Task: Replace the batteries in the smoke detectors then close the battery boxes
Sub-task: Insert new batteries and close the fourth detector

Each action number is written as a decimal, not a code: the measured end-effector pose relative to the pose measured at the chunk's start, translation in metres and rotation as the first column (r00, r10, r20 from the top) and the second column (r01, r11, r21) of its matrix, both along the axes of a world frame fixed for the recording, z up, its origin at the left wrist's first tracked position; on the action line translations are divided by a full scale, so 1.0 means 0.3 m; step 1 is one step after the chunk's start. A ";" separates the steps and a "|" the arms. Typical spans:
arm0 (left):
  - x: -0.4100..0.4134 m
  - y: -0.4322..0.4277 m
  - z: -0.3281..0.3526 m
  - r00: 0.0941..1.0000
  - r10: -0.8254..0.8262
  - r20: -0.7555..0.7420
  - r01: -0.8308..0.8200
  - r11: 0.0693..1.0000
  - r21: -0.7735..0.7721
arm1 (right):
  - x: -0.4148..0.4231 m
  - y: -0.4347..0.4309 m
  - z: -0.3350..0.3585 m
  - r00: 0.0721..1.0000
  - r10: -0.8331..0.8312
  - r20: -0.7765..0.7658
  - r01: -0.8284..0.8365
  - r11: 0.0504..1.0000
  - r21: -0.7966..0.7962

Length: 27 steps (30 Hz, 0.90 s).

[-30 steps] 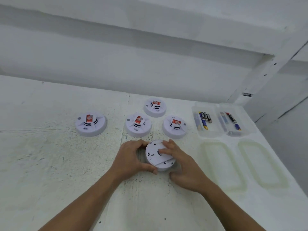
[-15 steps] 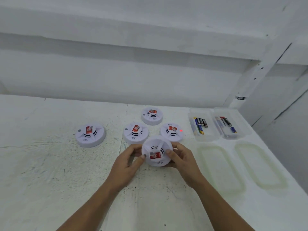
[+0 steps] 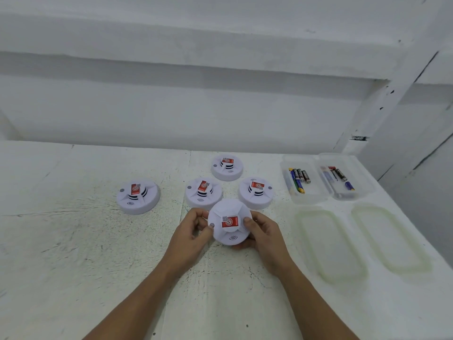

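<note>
The left hand [image 3: 193, 228] and right hand [image 3: 263, 231] pinch the smoke detector [image 3: 230, 223] by its rim, fingers [image 3: 248, 222] curled round it, label side up, at 6 o'clock of the clustered detectors [image 3: 203, 195]. A slack grip while turning it could drop it onto those neighbours or the counter [image 3: 73, 241].

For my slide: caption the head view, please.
Left hand and right hand hold a smoke detector, sticker side up, at the table.

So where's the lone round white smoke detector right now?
In the head view, the lone round white smoke detector lies on the worn white table, left of the nearest clustered detector.
</note>
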<state>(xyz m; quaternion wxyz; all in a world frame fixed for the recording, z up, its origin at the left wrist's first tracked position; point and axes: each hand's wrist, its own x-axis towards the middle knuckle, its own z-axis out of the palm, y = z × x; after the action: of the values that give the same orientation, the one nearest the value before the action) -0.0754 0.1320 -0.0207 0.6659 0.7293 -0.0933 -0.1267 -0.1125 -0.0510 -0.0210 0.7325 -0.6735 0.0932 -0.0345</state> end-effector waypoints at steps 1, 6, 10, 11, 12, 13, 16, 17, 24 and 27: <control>-0.001 -0.001 0.002 1.000 -0.001 -0.006 0.001 1.000 -0.007 | -0.001 0.000 -0.004 1.000 -0.001 0.000 0.001 1.000 -0.010; -0.001 0.000 0.004 1.000 -0.004 -0.008 0.004 1.000 -0.021 | -0.007 0.004 -0.015 1.000 -0.026 -0.010 0.025 0.999 -0.045; -0.007 0.003 0.005 0.999 0.000 0.038 -0.001 1.000 0.018 | -0.011 0.009 -0.018 0.999 -0.044 -0.005 0.043 0.996 -0.075; -0.010 0.002 0.009 0.999 0.000 0.044 -0.001 1.000 0.025 | -0.011 0.011 -0.019 0.999 -0.049 -0.004 0.048 0.996 -0.078; -0.011 0.002 0.009 0.999 0.003 0.045 -0.005 1.000 0.029 | -0.012 0.012 -0.019 0.999 -0.054 -0.004 0.054 0.996 -0.076; -0.013 0.001 0.012 0.999 0.006 0.044 -0.007 1.000 0.029 | -0.013 0.013 -0.018 0.998 -0.057 -0.004 0.057 0.996 -0.075; -0.019 0.002 0.015 0.999 0.008 0.044 -0.010 0.999 0.033 | -0.015 0.016 -0.014 0.998 -0.060 0.002 0.060 0.994 -0.090; -0.019 0.001 0.017 0.999 0.006 0.046 -0.007 0.999 0.036 | -0.014 0.016 -0.015 0.998 -0.061 0.004 0.061 0.994 -0.093; -0.021 0.003 0.010 0.998 -0.001 0.067 -0.002 0.999 0.041 | -0.021 0.022 -0.014 0.998 -0.066 0.009 0.066 0.993 -0.095; -0.017 0.008 0.000 0.998 0.000 0.055 -0.001 1.000 0.023 | -0.021 0.023 -0.015 0.998 -0.069 0.013 0.070 0.992 -0.108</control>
<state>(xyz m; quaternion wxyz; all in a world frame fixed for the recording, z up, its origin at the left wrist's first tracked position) -0.0804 0.1343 -0.0208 0.6548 0.7400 -0.1100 -0.1076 -0.1188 -0.0440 -0.0256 0.6935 -0.7085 0.1114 -0.0680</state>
